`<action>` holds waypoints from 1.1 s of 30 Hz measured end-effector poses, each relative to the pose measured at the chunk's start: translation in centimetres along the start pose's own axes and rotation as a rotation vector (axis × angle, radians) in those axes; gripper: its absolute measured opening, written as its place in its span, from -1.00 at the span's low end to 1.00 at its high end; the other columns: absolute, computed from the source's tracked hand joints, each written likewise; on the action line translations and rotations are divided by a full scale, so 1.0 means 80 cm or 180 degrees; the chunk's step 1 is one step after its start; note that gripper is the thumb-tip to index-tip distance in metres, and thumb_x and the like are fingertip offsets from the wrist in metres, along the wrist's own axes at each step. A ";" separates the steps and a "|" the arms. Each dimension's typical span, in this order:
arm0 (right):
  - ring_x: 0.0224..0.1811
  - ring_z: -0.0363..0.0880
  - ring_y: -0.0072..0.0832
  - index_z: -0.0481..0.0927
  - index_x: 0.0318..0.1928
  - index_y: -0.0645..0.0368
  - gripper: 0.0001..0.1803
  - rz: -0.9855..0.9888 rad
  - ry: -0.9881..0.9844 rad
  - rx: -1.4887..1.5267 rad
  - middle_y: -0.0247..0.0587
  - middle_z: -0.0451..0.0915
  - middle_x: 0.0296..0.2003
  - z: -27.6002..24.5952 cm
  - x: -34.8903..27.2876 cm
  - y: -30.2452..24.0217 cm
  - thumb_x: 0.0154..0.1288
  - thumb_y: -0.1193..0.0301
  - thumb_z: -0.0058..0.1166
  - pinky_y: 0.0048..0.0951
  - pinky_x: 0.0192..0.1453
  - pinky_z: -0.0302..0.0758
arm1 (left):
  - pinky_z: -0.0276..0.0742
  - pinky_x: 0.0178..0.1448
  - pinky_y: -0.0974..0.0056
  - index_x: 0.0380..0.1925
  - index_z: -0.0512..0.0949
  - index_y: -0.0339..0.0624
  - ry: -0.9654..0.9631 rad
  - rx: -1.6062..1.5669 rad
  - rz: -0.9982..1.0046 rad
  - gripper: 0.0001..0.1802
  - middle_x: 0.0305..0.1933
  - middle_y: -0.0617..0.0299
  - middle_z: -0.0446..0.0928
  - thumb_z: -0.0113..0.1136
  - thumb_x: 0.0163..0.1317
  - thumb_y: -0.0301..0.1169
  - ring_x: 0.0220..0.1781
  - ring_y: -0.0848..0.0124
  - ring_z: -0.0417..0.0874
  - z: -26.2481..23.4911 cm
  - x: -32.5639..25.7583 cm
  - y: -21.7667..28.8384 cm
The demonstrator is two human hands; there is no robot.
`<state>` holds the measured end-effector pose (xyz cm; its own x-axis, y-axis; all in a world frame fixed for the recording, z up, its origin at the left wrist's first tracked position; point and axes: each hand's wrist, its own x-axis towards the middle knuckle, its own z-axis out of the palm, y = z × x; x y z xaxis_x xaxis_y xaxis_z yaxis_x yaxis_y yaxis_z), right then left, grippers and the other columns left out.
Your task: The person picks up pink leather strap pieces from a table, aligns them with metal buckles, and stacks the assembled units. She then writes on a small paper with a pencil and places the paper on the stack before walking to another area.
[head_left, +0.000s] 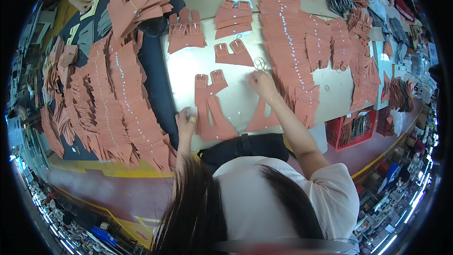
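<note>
My left hand (185,122) rests at the table's left edge, fingers apart, with a yellowish band on one finger. Beside it lies a salmon-coloured split piece (214,118), overlapped at its top by a piece with two covered buckles (209,85). Over the table's middle, my right hand (261,85) has curled fingers; anything inside them is hidden. Just beyond it are thin looped bands (261,64). Another salmon piece (262,115) lies below my right forearm. Farther off sits a buckled piece (234,53), with a small stack of buckled pieces (233,21) behind it.
Long overlapping rows of salmon pieces (290,52) run along my right. More rows (113,99) cover the dark table at left. A co-worker's hand (84,4) is at upper left. A red crate (350,130) stands low at right; dark buckles (337,0) lie far right.
</note>
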<state>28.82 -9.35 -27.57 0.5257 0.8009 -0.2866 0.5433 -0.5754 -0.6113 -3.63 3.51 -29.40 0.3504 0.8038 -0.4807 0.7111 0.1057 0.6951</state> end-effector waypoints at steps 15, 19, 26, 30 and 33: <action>-0.04 0.60 -0.07 0.57 -0.10 0.22 -0.64 0.0867 0.0301 0.0217 0.06 0.56 -0.09 0.013 0.105 -0.001 0.13 0.30 0.21 -0.13 0.02 0.52 | 0.13 0.37 -0.05 0.24 0.25 -0.05 -0.0380 0.0517 -0.1073 -0.30 0.26 -0.12 0.09 0.25 0.14 -0.07 0.29 -0.12 0.13 0.002 0.018 0.048; -0.14 0.66 -0.14 0.54 -0.04 0.28 -0.69 0.1294 -0.0135 0.1611 0.09 0.61 -0.15 0.009 0.087 0.013 0.24 0.38 0.10 -0.27 -0.18 0.63 | 0.19 0.33 -0.06 0.24 0.24 -0.04 -0.0564 0.0351 -0.1242 -0.33 0.29 -0.10 0.07 0.21 0.18 -0.09 0.31 -0.11 0.12 -0.004 0.026 0.050; -0.25 0.66 -0.37 0.41 0.07 0.33 -0.71 0.1355 -0.0313 0.3580 -0.09 0.59 -0.18 -0.023 0.050 -0.032 0.42 0.44 -0.08 -0.46 -0.21 0.66 | 0.35 0.24 0.21 0.01 0.49 -0.34 -0.0258 -0.0162 -0.0899 -0.55 -0.03 -0.04 0.49 0.17 0.24 -0.23 0.07 0.22 0.51 0.010 0.052 0.033; -0.22 0.65 -0.42 0.40 0.04 0.28 -0.75 0.1054 -0.0643 0.3463 -0.14 0.57 -0.12 -0.041 0.035 -0.047 0.45 0.42 -0.10 -0.48 -0.23 0.61 | 0.45 0.11 0.16 -0.12 0.55 -0.34 -0.0115 -0.0030 -0.0711 -0.54 -0.06 -0.03 0.46 0.30 0.12 -0.17 -0.01 0.15 0.53 0.033 0.068 0.033; -0.19 0.66 -0.38 0.41 0.08 0.28 -0.68 0.1051 -0.0972 0.3242 -0.11 0.56 -0.05 -0.046 0.008 -0.034 0.40 0.38 -0.02 -0.43 -0.16 0.61 | 0.49 0.03 0.16 -0.20 0.56 -0.36 0.0046 0.0470 -0.0557 -0.58 -0.17 0.00 0.50 0.34 0.08 -0.23 -0.11 0.22 0.56 0.042 0.071 0.049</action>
<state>30.08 -7.84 -23.39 0.2859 0.7214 -0.6307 -0.4583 -0.4751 -0.7512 3.18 6.50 -31.23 0.2059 0.7892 -0.5786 0.8421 0.1583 0.5155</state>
